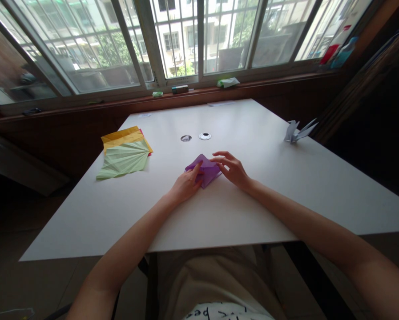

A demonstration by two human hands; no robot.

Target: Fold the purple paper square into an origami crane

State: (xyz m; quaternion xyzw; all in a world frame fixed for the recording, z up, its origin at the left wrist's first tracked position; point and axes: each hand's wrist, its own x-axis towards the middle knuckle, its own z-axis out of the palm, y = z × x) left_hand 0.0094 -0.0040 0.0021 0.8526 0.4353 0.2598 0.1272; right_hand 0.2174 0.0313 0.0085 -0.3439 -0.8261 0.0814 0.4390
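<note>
A white shirt point(215, 313) with black letters was closest. Green paper point(124, 159) lay partly over yellow paper point(122, 134). The left hand point(185, 183) pressed down, fingers a bit apart, on folded purple paper point(209, 171), mid-table. The right hand point(234, 170) arched, fingers spread, at its right edge. Farther right stood a paper bird point(296, 133), then a blue bottle point(346, 53), insides too blurry to tell.

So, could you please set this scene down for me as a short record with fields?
Surface: white table
Left hand: fingers resting on the purple folded paper
Right hand: fingers spread, fingertips at that paper's right edge
Table's left side: creased pale green paper, overlapping yellow paper
Beyond the hands: two small round discs, side by side
Table's right side: pale origami crane
</note>
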